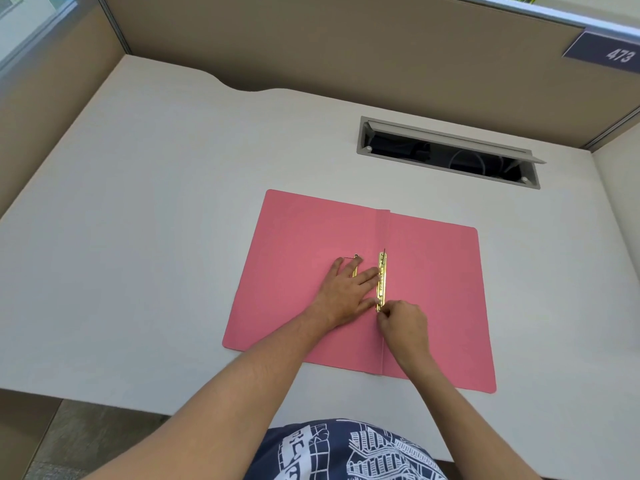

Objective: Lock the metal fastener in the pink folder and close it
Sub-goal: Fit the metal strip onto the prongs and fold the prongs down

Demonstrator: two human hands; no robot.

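Your left hand (346,292): flat, fingers spread, palm pressing the left leaf of the pink folder (360,289), fingertips touching the metal fastener (381,282). Your right hand (403,323): fingers pinched together on the fastener's near end, at 6 o'clock of the brass strip. Folder: lying open on the white desk (156,237), fastener along its spine fold. Cable tray (446,150): recessed in the desk, at 1 o'clock of the folder, well apart.
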